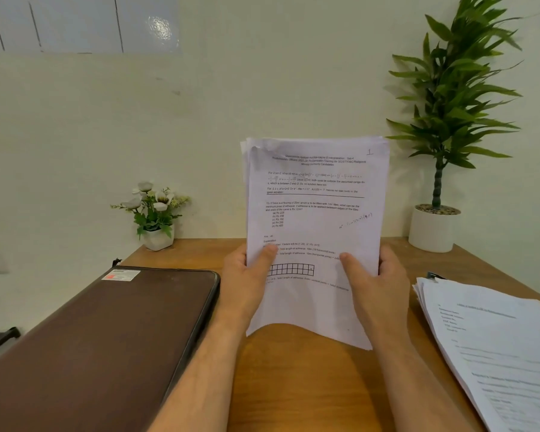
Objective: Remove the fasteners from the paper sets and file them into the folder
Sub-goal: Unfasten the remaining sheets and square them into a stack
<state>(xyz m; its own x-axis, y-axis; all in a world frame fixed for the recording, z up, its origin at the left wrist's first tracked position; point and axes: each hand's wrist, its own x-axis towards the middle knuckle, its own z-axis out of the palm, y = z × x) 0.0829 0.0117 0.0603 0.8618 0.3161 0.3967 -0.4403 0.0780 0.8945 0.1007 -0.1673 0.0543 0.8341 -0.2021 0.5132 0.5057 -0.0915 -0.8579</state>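
A set of printed white papers (315, 213) stands upright above the wooden table, its top left corner crumpled. My left hand (247, 275) grips its left edge, thumb on the front page. My right hand (374, 285) grips its right edge the same way. No fastener shows on this set. A closed dark brown folder (106, 338) lies flat on the table to the left. A second pile of printed papers (496, 347) lies at the right, with a dark clip (434, 275) at its far corner.
A small white pot of white flowers (156, 213) stands at the back left of the wooden table (309, 385). A tall green plant in a white pot (434, 226) stands at the back right. A pale wall rises behind the table.
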